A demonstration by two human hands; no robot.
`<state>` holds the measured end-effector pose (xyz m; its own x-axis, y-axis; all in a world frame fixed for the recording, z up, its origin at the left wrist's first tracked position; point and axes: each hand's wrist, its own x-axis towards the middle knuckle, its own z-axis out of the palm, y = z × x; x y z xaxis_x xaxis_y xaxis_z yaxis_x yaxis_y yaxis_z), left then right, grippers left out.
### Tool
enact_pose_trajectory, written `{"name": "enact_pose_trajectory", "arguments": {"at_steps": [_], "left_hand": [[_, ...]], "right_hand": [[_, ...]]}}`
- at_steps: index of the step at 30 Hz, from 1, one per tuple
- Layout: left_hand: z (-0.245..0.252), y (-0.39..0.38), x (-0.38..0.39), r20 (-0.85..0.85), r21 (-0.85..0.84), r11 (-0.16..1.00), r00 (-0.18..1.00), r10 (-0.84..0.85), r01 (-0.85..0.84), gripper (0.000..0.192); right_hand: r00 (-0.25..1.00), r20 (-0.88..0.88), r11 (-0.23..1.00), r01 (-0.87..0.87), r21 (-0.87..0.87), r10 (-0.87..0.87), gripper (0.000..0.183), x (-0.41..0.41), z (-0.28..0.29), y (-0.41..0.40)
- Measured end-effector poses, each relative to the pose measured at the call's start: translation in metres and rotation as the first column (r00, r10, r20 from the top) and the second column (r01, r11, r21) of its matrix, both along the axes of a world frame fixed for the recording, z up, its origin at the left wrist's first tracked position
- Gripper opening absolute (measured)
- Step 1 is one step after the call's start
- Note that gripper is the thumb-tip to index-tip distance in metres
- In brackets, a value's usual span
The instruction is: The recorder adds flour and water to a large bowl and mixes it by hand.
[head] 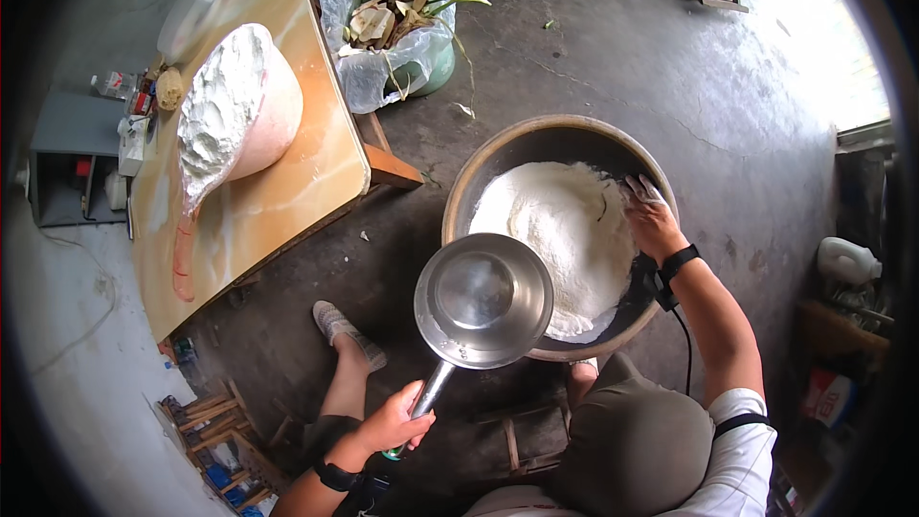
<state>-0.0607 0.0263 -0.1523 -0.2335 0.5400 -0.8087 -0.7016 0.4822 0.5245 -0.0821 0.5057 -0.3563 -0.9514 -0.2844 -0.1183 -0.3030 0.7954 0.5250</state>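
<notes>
My left hand (398, 418) is closed around the handle of a metal ladle-like pan (482, 301), held level over the near left rim of a large dark basin (560, 126) with a brown rim. Liquid seems to lie in the pan, with a few drops on its inner wall. White flour (560, 230) fills the basin's bottom, with a small dark strand on it. My right hand (650, 219), dusted white, reaches inside the basin's right wall beside the flour; its fingers are slightly spread and hold nothing visible.
At the left, a marble-patterned table (287, 208) carries a pink plastic scoop (276, 108) heaped with white flour. A bin (434, 68) lined with a clear bag holds vegetable scraps beyond the table's corner. A wooden rack (222, 438) stands lower left, a white jug (847, 260) at the right.
</notes>
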Motion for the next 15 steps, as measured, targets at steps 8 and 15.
{"name": "enact_pose_trajectory", "arguments": {"at_steps": [8,15], "left_hand": [[-0.008,0.008,0.002,-0.031,-0.008,1.0,0.999,-0.023,0.023,0.036],[0.0,0.025,0.001,-0.065,-0.087,0.996,0.997,-0.03,0.024,0.035]], "right_hand": [[0.861,0.452,0.682,0.476,-0.556,-0.233,0.03,0.028,0.028,-0.037],[0.892,0.398,0.616,0.44,-0.654,-0.214,0.031,0.045,0.034,-0.049]]}}
